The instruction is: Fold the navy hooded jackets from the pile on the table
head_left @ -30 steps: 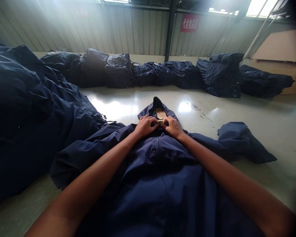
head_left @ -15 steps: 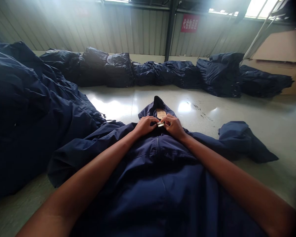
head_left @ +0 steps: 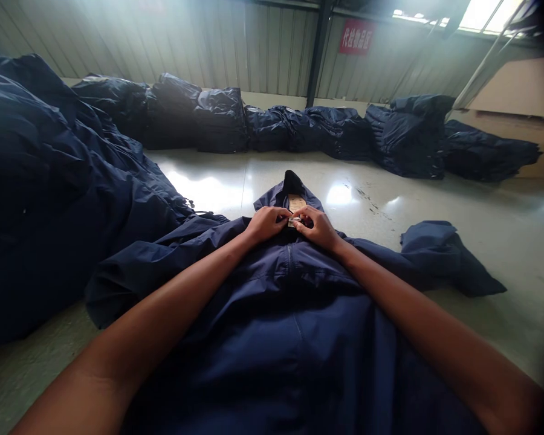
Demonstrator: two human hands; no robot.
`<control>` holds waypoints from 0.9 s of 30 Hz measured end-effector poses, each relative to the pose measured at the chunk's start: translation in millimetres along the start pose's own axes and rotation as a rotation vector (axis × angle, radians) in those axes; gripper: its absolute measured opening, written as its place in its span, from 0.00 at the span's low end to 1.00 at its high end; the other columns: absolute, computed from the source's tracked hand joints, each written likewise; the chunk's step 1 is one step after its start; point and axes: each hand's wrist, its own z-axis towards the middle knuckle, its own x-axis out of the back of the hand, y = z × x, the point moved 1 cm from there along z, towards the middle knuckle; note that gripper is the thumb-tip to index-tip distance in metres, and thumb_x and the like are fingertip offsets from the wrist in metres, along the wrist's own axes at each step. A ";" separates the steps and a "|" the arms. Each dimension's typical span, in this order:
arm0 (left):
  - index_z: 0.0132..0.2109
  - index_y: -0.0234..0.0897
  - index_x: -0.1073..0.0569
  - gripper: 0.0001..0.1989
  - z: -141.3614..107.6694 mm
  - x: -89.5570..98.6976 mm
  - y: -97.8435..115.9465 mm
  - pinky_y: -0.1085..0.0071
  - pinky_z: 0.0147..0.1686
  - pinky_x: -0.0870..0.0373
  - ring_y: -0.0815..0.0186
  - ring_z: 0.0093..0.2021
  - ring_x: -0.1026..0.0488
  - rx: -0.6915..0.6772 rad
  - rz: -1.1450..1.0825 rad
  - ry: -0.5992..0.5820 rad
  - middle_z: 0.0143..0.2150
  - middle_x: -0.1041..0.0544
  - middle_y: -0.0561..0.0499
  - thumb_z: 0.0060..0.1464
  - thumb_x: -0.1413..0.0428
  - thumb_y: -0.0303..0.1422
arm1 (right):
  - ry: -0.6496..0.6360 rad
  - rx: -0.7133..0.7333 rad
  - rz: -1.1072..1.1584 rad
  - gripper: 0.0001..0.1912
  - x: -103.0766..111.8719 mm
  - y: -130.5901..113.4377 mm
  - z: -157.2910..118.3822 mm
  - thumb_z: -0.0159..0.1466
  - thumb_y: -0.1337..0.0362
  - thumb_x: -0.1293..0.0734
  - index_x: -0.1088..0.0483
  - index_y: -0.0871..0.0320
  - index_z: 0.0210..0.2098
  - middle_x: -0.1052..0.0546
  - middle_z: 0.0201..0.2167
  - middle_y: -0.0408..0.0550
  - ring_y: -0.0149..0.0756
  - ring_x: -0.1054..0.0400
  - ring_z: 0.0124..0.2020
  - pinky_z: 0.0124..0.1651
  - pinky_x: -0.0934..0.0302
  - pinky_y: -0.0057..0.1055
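Observation:
A dark navy hooded jacket (head_left: 335, 326) lies spread before me, its front zip (head_left: 291, 257) running down the middle. At its neck, my left hand (head_left: 266, 222) has its fingers closed on the edge of a small whitish label (head_left: 292, 222). My right hand (head_left: 317, 227) pinches the same label from the other side, thumb and fingers bent. Just beyond the fingers a tan tag (head_left: 296, 202) shows inside the collar, below the pointed hood (head_left: 290, 179). What is printed on the label is too small to read.
A big heap of navy garments (head_left: 40, 199) rises at my left, against the jacket's left sleeve. Folded navy stacks (head_left: 220, 121) line the corrugated wall (head_left: 272, 57). Cardboard boxes (head_left: 517, 90) stand at the back right, and a red sign (head_left: 357, 37) hangs on the wall.
The label has tilted up between my fingers, and my right thumb and fingers have shifted on it. The camera view has moved slightly; the jacket still lies in place.

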 end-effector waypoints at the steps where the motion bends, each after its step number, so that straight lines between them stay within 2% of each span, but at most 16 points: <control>1: 0.51 0.44 0.15 0.14 0.2 -0.4 -1.0 0.66 0.50 0.25 0.56 0.48 0.17 -0.001 -0.004 0.001 0.48 0.13 0.50 0.62 0.42 0.32 | -0.003 0.012 0.001 0.10 0.2 -0.2 0.2 0.64 0.62 0.32 0.24 0.56 0.44 0.22 0.40 0.48 0.35 0.33 0.34 0.44 0.34 0.34; 8: 0.51 0.43 0.15 0.14 2.0 -2.2 -5.2 0.67 0.50 0.25 0.58 0.47 0.17 -0.012 -0.056 -0.010 0.48 0.13 0.49 0.63 0.43 0.33 | -0.004 0.012 0.011 0.13 -0.2 1.4 1.5 0.61 0.66 0.32 0.24 0.56 0.46 0.25 0.40 0.46 0.34 0.35 0.32 0.42 0.34 0.34; 14: 0.50 0.43 0.15 0.14 2.0 -1.7 -4.0 0.67 0.49 0.24 0.58 0.46 0.17 0.008 -0.045 -0.005 0.47 0.13 0.50 0.62 0.43 0.33 | 0.018 0.052 0.038 0.11 -2.4 6.1 1.9 0.61 0.67 0.31 0.25 0.54 0.44 0.25 0.39 0.46 0.35 0.36 0.31 0.39 0.35 0.35; 20: 0.49 0.43 0.16 0.12 2.0 -1.9 -3.7 0.65 0.49 0.25 0.58 0.46 0.18 -0.023 -0.039 0.000 0.47 0.13 0.50 0.63 0.43 0.32 | 0.009 0.042 0.028 0.09 -3.2 8.8 2.6 0.62 0.65 0.31 0.24 0.55 0.43 0.23 0.41 0.48 0.36 0.33 0.33 0.40 0.34 0.36; 22: 0.50 0.41 0.17 0.12 1.8 -0.7 -1.8 0.63 0.52 0.26 0.58 0.47 0.19 -0.066 -0.028 0.038 0.47 0.14 0.49 0.66 0.45 0.34 | -0.003 0.029 0.010 0.10 -3.6 8.7 2.7 0.62 0.65 0.32 0.24 0.55 0.44 0.22 0.42 0.49 0.37 0.32 0.33 0.42 0.33 0.36; 24: 0.50 0.40 0.19 0.14 0.5 2.2 2.2 0.60 0.55 0.28 0.57 0.50 0.22 -0.123 0.004 0.134 0.49 0.16 0.47 0.70 0.48 0.36 | -0.011 0.003 -0.058 0.10 -3.9 7.6 2.6 0.65 0.64 0.33 0.24 0.55 0.45 0.21 0.44 0.50 0.39 0.30 0.35 0.45 0.33 0.38; 26: 0.49 0.39 0.21 0.16 -2.3 5.6 7.9 0.58 0.57 0.30 0.57 0.51 0.24 -0.183 0.047 0.215 0.47 0.18 0.45 0.73 0.52 0.39 | 0.006 -0.043 -0.194 0.11 -3.7 5.6 2.3 0.68 0.62 0.34 0.24 0.55 0.48 0.20 0.45 0.51 0.42 0.28 0.38 0.49 0.35 0.41; 27: 0.47 0.38 0.21 0.17 -3.9 6.9 10.9 0.59 0.56 0.29 0.58 0.49 0.25 -0.213 0.060 0.219 0.46 0.19 0.45 0.74 0.53 0.39 | 0.025 -0.068 -0.274 0.12 -3.3 4.4 2.0 0.70 0.61 0.35 0.25 0.56 0.49 0.20 0.45 0.52 0.44 0.28 0.40 0.52 0.36 0.43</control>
